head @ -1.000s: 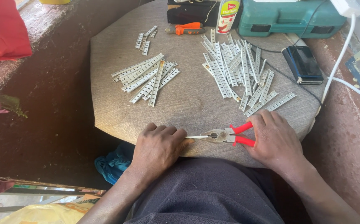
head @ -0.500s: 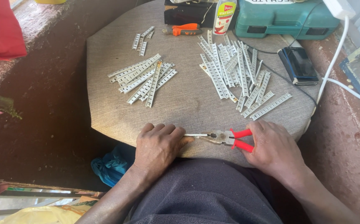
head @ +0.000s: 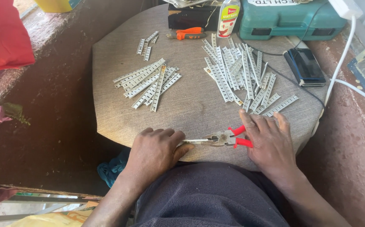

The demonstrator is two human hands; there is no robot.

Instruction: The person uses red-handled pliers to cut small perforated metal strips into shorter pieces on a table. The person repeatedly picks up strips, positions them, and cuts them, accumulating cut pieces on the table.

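Observation:
My left hand (head: 155,151) rests at the near edge of the grey round table (head: 107,50) and pinches one end of a thin white perforated strip (head: 197,141). My right hand (head: 271,145) grips the red handles of a pair of pliers (head: 224,138), whose jaws bite the strip's other end. A pile of similar white strips (head: 149,82) lies left of centre on the table. A larger, messier pile of white strips (head: 243,77) lies right of centre, just beyond my right hand.
A few short strips (head: 146,44) lie at the far left of the table. At the back stand an orange-handled tool (head: 186,33), a small bottle (head: 228,17), a black box (head: 191,17) and a teal tool case (head: 285,21). A dark phone (head: 304,67) with a white cable (head: 338,71) sits on the right.
Both hands and the pliers keep the same hold on the strip. The view has shifted slightly, so the table sits a bit lower and closer in the frame.

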